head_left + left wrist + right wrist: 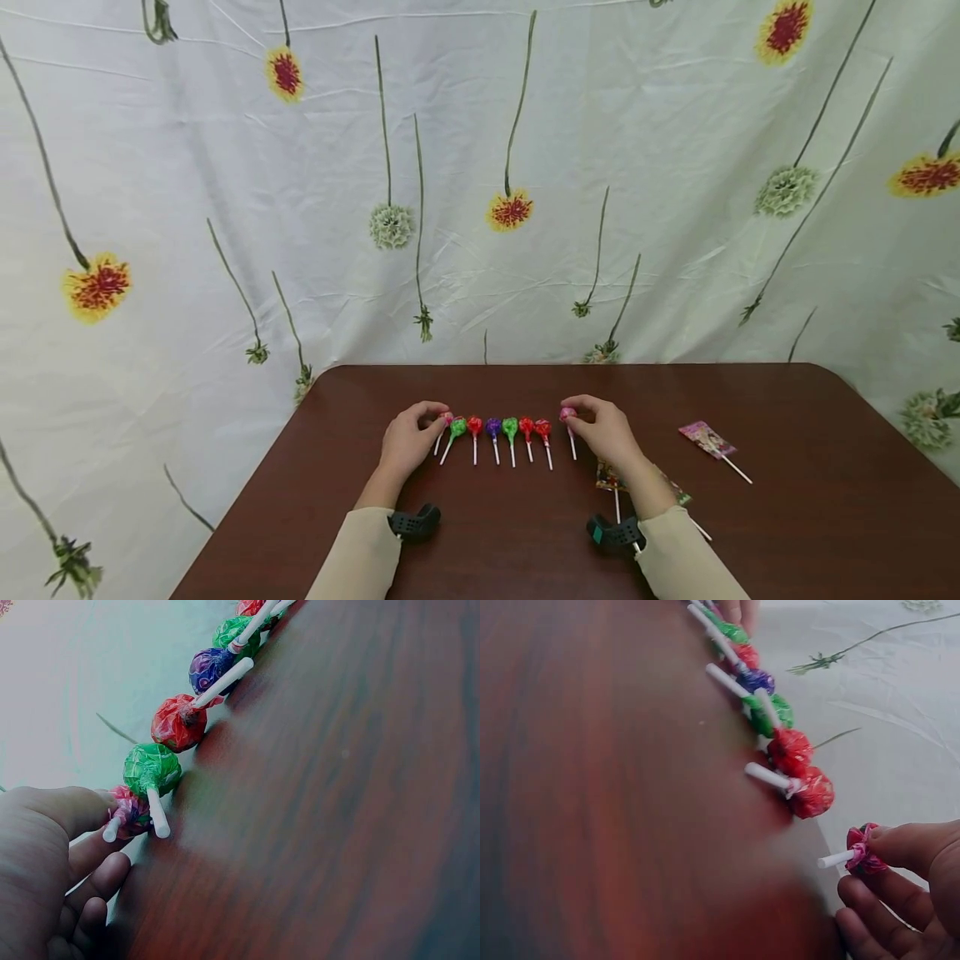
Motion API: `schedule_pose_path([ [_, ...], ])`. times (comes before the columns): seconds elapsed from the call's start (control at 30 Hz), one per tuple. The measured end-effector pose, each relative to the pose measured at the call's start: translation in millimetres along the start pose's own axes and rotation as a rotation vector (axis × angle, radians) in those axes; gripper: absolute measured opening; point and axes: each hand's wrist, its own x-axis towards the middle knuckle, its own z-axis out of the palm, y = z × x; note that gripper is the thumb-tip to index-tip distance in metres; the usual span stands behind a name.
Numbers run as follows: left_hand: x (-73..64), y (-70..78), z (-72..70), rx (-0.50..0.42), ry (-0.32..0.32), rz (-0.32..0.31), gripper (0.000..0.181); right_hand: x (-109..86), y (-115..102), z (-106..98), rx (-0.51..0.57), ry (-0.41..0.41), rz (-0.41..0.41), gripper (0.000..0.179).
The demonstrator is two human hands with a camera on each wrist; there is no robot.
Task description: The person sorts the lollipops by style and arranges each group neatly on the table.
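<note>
In the head view a row of wrapped lollipops lies across the brown table (495,542), sticks toward me. Between thumb and fingers, my left hand (405,439) pinches a pink lollipop (131,810) at the row's left end, right beside a green lollipop (152,769). From there the row runs red (475,425), purple (492,427), green (510,427) and two red lollipops (811,793). A small gap separates the last red one from another pink lollipop (861,855), whose wrapped head my right hand (606,433) pinches.
A flat pink packet (705,437) with a white stick lies to the right. Partly hidden under my right forearm are more flat-wrapped lollipops (607,477). A white flower-printed cloth (465,275) hangs behind the table's far edge.
</note>
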Motion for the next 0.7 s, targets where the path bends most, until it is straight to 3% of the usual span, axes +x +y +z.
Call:
schedule_pose_path([
  [0.43, 0.0, 1.1, 0.0, -0.013, -0.005, -0.018, 0.019, -3.3, 2.9, 11.6, -0.163, 0.026, -0.068, 0.024],
  [0.7, 0.3, 0.1, 0.0, -0.012, -0.006, -0.018, 0.019, -4.9, 3.1, 13.6, -0.196, 0.042, -0.088, 0.025],
])
